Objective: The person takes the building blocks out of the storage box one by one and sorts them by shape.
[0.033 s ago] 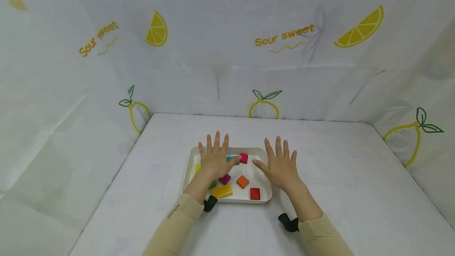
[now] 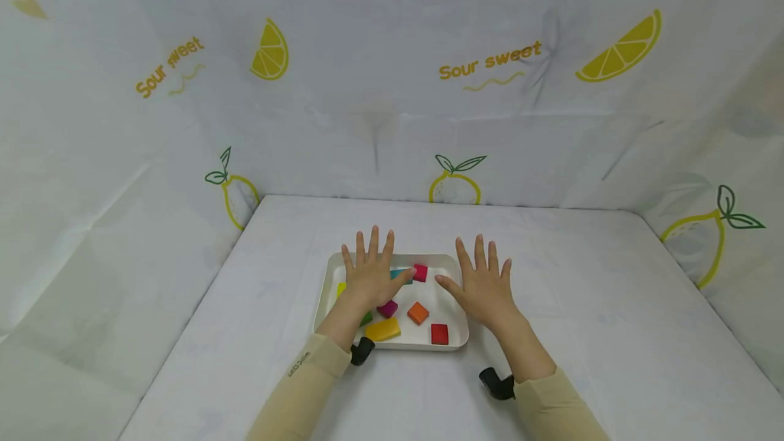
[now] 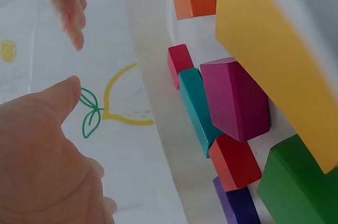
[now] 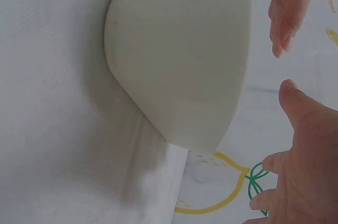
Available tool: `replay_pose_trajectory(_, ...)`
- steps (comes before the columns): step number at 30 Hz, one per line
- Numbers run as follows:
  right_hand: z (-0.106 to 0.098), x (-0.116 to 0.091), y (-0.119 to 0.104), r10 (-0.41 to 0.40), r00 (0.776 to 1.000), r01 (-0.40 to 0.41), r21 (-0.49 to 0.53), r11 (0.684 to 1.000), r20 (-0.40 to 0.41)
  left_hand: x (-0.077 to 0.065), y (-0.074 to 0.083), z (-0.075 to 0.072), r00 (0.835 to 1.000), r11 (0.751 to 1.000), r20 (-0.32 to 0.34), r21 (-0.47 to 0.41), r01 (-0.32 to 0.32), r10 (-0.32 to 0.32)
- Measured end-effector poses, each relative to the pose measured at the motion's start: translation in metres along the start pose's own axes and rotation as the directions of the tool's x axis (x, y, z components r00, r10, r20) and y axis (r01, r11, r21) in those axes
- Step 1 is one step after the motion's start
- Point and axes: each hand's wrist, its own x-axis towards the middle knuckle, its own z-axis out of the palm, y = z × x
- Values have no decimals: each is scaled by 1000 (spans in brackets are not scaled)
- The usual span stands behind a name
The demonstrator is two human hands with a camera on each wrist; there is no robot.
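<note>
My left hand [image 2: 369,282] hovers over the left half of a white tray [image 2: 463,332], fingers spread and holding nothing. My right hand [image 2: 485,293] is held above the tray's right edge, its fingers also spread and bare. Inside the tray lie colored blocks: an orange block [image 2: 418,313], a red block [image 2: 439,334], a yellow-orange block [image 2: 383,329], a pinkish-red block [image 2: 420,273] and a teal block [image 3: 198,110]. The left wrist view also shows a magenta block [image 3: 235,100], a green block [image 3: 303,187] and a purple block [image 3: 236,205]. The left hand hides part of the tray from the head view.
A white cloth covers the table [image 2: 588,305]. Behind it hangs a white backdrop [image 2: 343,87] printed with lemons and words. Each wrist carries a black device [image 2: 497,384] below the sleeve end.
</note>
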Motion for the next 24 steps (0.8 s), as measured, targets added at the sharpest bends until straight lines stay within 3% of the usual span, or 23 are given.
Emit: replay_pose_trajectory(24, 2, 3, -2, -13, 1000, 13, 8, 1000, 2, 1, -2, -1, 1000, 1000, -23, -6, 3, -3)
